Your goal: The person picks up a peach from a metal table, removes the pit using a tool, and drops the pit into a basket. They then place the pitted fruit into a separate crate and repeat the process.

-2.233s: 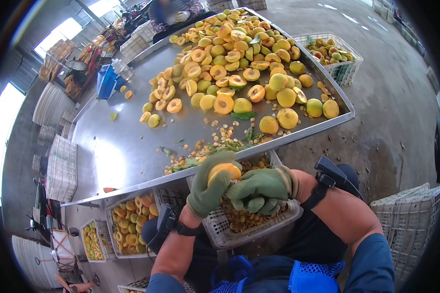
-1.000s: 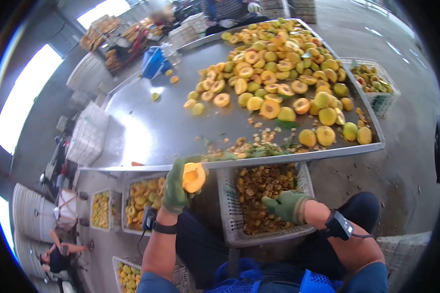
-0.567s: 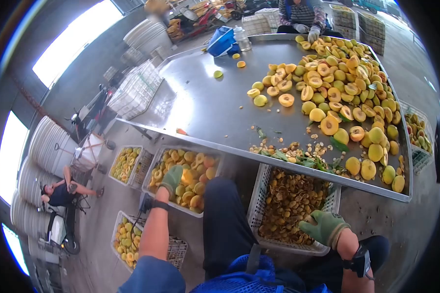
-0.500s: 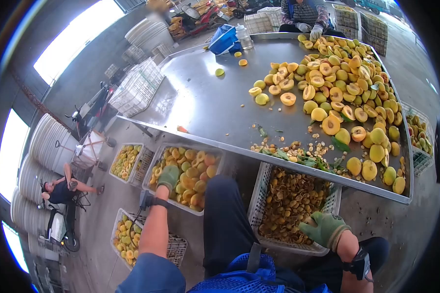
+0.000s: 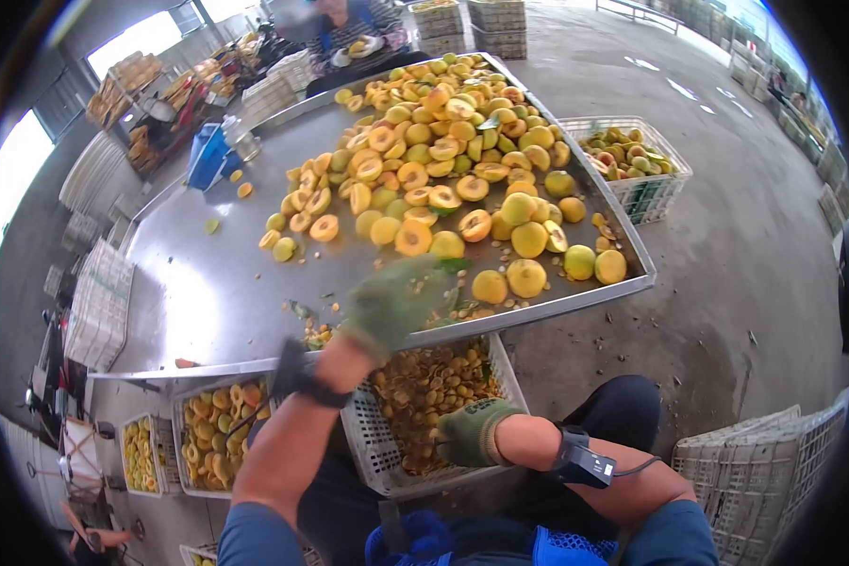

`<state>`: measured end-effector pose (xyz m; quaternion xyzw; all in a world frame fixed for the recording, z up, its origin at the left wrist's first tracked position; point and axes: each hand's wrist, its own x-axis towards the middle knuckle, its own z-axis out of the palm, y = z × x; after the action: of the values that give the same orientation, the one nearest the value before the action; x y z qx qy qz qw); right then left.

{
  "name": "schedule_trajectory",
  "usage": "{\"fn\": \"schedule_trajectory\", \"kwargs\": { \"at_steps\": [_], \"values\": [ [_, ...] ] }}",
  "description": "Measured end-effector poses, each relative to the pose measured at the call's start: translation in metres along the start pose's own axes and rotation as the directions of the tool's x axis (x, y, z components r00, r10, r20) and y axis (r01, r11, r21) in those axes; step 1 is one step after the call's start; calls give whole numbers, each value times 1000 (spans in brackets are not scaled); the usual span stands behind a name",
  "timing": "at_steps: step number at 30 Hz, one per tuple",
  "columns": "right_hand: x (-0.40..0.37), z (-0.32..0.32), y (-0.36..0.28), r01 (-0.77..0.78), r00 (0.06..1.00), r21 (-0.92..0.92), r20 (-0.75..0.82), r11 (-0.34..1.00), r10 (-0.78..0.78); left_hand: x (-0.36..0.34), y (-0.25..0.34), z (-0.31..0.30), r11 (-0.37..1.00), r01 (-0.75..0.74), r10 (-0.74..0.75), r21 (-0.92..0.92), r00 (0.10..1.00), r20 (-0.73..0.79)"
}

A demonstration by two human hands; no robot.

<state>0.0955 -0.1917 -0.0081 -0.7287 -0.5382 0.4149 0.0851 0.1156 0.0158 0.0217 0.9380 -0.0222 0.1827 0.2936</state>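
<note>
A green glove covers my left hand (image 5: 396, 300), which is over the front part of the metal table (image 5: 236, 283), near the halved yellow fruit (image 5: 413, 238). Motion smears its fingers. My right hand (image 5: 474, 434), also gloved in green, is low over the crate of pits (image 5: 429, 387) below the table edge. Its fingers are curled in, and whatever they hold is hidden. Whole and halved fruit lie heaped on the table's middle and right, with small pits and green leaves near the front edge.
Crates of fruit (image 5: 219, 424) stand on the floor at left. Another fruit crate (image 5: 646, 179) is beyond the table's right edge. Empty crates (image 5: 755, 472) are at lower right. A blue container (image 5: 208, 156) and a bottle (image 5: 241, 140) sit at back left. Across the table sits a co-worker (image 5: 368, 47).
The view has turned right. My left hand has left the fruit crate on the left and is now over the table. My right hand remains at the crate of pits.
</note>
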Motion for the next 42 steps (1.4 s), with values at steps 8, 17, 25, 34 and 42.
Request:
{"fn": "schedule_trajectory", "kwargs": {
  "at_steps": [8, 17, 25, 34, 42],
  "values": [
    [-21, -9, 17, -100, 992, 125, -67, 987, 109, 84, 21, 86, 946, -14, -157, 324, 855, 494],
    [-44, -46, 14, 210, 631, 566, -701, 797, 332, -19, -9, -4, 860, -94, 105, -502, 994, -5],
    [-5, -32, 4, 247, 644, 423, -744, 872, 179, -70, 2, -16, 961, -32, 60, -273, 994, 94],
    [18, -18, 0, 207, 619, 230, -784, 951, 55, -94, -10, -11, 454, 411, -274, -790, 909, 315],
    [19, -13, -13, 165, 621, 209, -781, 964, 63, -100, 2, -9, 316, 415, -320, -853, 893, 316]
  ]
}}
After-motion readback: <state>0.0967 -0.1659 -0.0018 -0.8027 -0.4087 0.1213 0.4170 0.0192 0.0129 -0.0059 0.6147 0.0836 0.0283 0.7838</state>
